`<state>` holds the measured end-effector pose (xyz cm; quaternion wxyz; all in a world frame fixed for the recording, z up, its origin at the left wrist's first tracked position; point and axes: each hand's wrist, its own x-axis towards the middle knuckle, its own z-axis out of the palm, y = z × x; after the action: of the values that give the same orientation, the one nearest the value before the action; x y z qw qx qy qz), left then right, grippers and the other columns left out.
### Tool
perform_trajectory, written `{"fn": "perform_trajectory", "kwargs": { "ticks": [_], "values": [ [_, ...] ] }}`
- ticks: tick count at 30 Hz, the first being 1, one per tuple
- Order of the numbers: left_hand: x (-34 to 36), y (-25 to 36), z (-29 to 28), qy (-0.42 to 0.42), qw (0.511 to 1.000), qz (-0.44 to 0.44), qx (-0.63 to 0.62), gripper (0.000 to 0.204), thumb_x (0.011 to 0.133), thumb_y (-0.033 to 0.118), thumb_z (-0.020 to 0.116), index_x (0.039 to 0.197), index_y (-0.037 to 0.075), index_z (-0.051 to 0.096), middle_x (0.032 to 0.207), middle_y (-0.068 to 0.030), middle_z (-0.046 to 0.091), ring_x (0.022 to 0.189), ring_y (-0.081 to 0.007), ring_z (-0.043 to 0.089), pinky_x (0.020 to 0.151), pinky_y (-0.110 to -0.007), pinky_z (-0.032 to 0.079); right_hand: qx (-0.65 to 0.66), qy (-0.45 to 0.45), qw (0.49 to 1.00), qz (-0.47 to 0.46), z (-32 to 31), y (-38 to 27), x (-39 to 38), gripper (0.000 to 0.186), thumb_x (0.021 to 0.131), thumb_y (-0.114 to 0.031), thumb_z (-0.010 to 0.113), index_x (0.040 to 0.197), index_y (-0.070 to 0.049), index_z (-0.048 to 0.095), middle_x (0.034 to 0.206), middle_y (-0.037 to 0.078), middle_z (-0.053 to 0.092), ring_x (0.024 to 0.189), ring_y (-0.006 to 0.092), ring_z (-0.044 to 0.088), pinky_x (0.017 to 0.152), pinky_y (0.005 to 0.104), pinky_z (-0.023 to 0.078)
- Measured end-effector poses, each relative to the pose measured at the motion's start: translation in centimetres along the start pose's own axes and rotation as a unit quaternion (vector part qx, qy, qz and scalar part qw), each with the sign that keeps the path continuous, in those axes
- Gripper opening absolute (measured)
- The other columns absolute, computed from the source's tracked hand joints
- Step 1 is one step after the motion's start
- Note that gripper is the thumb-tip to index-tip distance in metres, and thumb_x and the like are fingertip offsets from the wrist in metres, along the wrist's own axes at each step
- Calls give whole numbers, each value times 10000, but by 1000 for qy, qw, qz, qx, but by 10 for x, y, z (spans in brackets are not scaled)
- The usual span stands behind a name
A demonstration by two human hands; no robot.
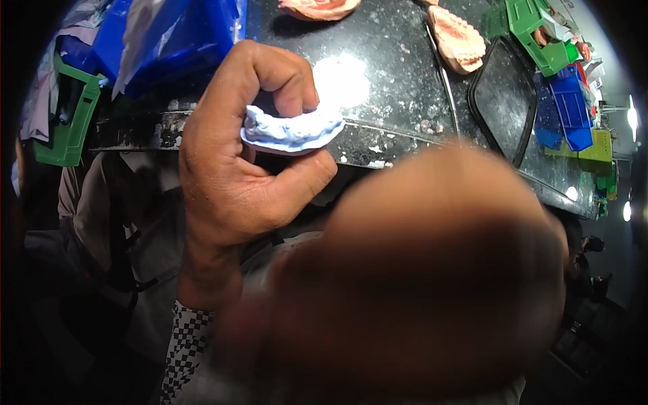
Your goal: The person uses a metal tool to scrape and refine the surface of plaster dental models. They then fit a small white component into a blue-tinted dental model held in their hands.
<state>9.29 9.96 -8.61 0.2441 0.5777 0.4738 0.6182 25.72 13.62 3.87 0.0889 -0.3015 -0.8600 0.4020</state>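
Note:
My left hand (pixel 214 169) pinches a pale blue, arch-shaped dental model (pixel 290 133) between its thumb and bent fingers. The model is held just off the front edge of the black worktop (pixel 398 67), with its uneven, tooth-like ridge facing up. Very close to the view, what looks like my right hand (pixel 432 270) fills the lower right as a brown blur. Its fingers cannot be made out, nor whether it holds anything.
Peach-coloured dental casts (pixel 457 42) lie at the worktop's far side, beside a thin metal rod (pixel 443 81) and a black-rimmed rounded tray (pixel 533 101). A blue bin (pixel 179 40) and a green one (pixel 61 152) stand left; more bins (pixel 570 111) line the right.

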Motion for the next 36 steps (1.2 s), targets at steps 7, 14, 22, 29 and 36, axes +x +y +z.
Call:
{"fn": "perform_trajectory", "kwargs": {
  "ticks": [7, 14, 22, 29, 36],
  "values": [
    [0, -1, -10, -20, 997, 32, 70, 376, 752, 20, 774, 945, 44, 452, 1245, -207, 554, 1108, -193, 556, 976, -330, 452, 263, 204, 906, -260, 27, 89, 41, 256, 695, 66, 792, 906, 13, 657, 864, 119, 662, 797, 182, 641, 721, 259, 518],
    [0, 15, -16, -72, 994, -70, 37, 559, 623, -33, 720, 1165, 44, 607, 1026, -73, 642, 949, -154, 638, 819, -288, 502, 306, 266, 903, -141, 39, 90, 31, 197, 781, 68, 751, 955, 44, 661, 928, 100, 667, 843, 141, 626, 775, 250, 480],
    [-4, 10, -14, -38, 999, 27, -8, 472, 665, -44, 765, 1116, 35, 654, 1248, -149, 664, 1131, -297, 656, 944, -357, 521, 309, 266, 892, -198, 34, 99, 30, 177, 850, 41, 682, 1024, 42, 652, 961, 112, 641, 767, 133, 611, 700, 230, 486],
    [0, 13, -16, -52, 999, -5, 5, 343, 671, -36, 713, 990, 17, 600, 1078, -115, 665, 1035, -265, 650, 915, -357, 497, 409, 256, 863, -148, 32, 93, 27, 221, 893, -48, 661, 1075, 71, 619, 904, 150, 658, 752, 187, 628, 677, 281, 512],
    [-1, 10, -14, -27, 999, -26, 9, 405, 684, 27, 724, 1052, 29, 553, 996, -79, 637, 941, -174, 638, 819, -301, 498, 364, 265, 872, -193, 40, 94, 33, 218, 855, -18, 703, 1055, 24, 627, 971, 159, 673, 862, 200, 641, 788, 305, 511]
  ]
}}
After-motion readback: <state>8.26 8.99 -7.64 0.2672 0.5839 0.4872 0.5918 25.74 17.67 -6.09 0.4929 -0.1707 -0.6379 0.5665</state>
